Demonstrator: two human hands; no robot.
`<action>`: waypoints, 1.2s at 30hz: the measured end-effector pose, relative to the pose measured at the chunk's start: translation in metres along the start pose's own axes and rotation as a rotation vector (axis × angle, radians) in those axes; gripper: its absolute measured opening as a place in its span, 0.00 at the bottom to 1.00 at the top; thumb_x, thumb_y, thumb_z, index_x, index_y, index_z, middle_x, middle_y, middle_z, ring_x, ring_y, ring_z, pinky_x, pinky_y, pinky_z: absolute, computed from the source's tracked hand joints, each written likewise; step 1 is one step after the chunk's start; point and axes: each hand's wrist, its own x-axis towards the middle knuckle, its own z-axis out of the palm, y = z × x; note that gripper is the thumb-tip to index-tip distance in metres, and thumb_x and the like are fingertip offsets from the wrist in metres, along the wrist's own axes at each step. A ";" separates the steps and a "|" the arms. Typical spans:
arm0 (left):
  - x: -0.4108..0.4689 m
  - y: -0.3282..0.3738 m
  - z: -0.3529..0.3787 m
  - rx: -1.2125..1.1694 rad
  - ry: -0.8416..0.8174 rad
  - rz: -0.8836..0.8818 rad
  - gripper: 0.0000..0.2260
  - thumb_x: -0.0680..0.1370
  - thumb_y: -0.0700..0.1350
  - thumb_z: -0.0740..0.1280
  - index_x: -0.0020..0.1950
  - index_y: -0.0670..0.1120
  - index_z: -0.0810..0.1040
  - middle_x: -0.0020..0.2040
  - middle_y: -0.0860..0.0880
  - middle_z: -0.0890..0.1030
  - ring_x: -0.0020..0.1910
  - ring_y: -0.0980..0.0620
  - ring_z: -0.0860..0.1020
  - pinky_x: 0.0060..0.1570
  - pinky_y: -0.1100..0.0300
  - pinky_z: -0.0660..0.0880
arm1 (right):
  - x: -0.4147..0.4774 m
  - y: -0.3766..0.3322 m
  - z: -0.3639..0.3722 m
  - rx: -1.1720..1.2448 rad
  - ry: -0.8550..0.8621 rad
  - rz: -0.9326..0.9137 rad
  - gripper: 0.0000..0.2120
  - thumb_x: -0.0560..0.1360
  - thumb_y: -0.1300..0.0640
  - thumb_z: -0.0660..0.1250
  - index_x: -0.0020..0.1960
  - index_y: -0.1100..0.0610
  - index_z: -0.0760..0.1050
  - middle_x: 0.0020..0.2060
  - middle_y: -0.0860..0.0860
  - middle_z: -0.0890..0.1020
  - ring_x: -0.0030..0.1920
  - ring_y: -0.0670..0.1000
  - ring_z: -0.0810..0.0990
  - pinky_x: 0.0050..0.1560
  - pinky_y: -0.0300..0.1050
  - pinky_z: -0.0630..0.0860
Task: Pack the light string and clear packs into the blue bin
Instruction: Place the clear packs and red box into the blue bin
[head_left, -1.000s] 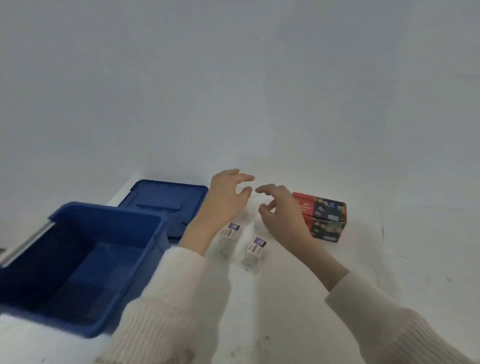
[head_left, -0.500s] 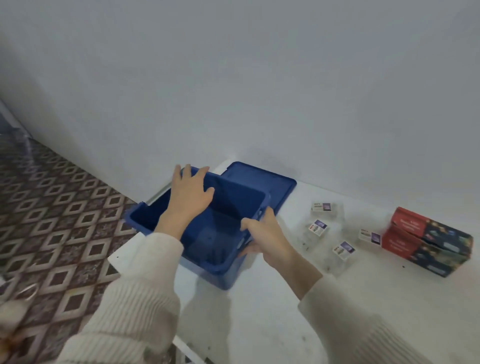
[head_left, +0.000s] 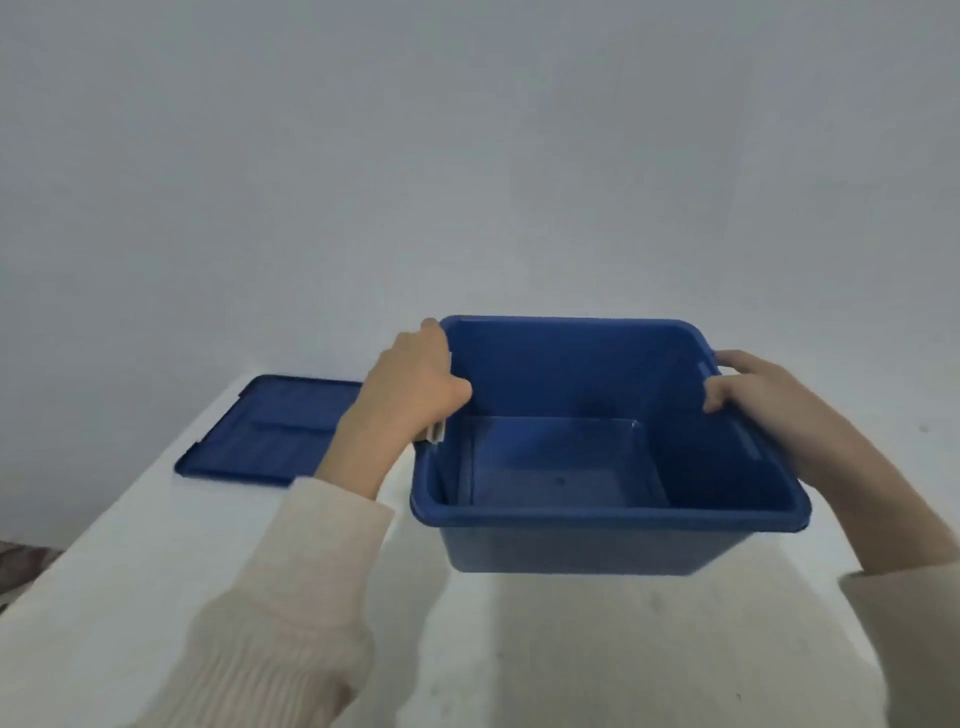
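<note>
Bin's on the move: half a second back it sat off at the left table edge, and now the blue bin hangs dead centre, square-on to the person, mouth up and nothing in it. The left hand grips the left rim, thumb hooked inside the wall and fingers wrapped outside over a pale handle; the right hand grips the right rim the same way, thumb in, fingers over the edge. So the bin sits directly between the two hands, each equally close, and from the shadow under it I'd judge it's lifted just off the white table. Its blue lid lies flat, well apart to the left, beyond the cream sleeve. The light string box and clear packs have dropped out of view; they lay to the bin's right earlier, so rightward is likely where it needs setting down. No label or writing is readable anywhere right now.
</note>
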 end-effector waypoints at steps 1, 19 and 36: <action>0.001 0.017 0.015 -0.026 -0.061 0.048 0.16 0.72 0.37 0.61 0.60 0.41 0.66 0.48 0.43 0.74 0.39 0.47 0.72 0.30 0.58 0.64 | -0.006 0.011 -0.019 -0.052 0.058 0.015 0.21 0.70 0.64 0.61 0.60 0.48 0.72 0.48 0.55 0.80 0.42 0.56 0.79 0.42 0.48 0.73; -0.013 0.063 0.136 -0.544 -0.531 0.170 0.18 0.80 0.52 0.61 0.69 0.59 0.61 0.59 0.53 0.77 0.52 0.53 0.78 0.46 0.58 0.78 | -0.028 0.140 -0.086 -0.127 0.227 0.151 0.24 0.73 0.61 0.59 0.67 0.46 0.66 0.50 0.53 0.78 0.46 0.55 0.78 0.43 0.47 0.74; 0.088 0.066 0.171 0.047 -0.262 0.463 0.32 0.78 0.41 0.66 0.77 0.51 0.53 0.78 0.46 0.54 0.76 0.45 0.49 0.73 0.51 0.51 | -0.016 0.144 -0.082 -0.325 0.191 0.151 0.24 0.76 0.56 0.55 0.70 0.43 0.58 0.52 0.55 0.77 0.48 0.57 0.77 0.53 0.54 0.74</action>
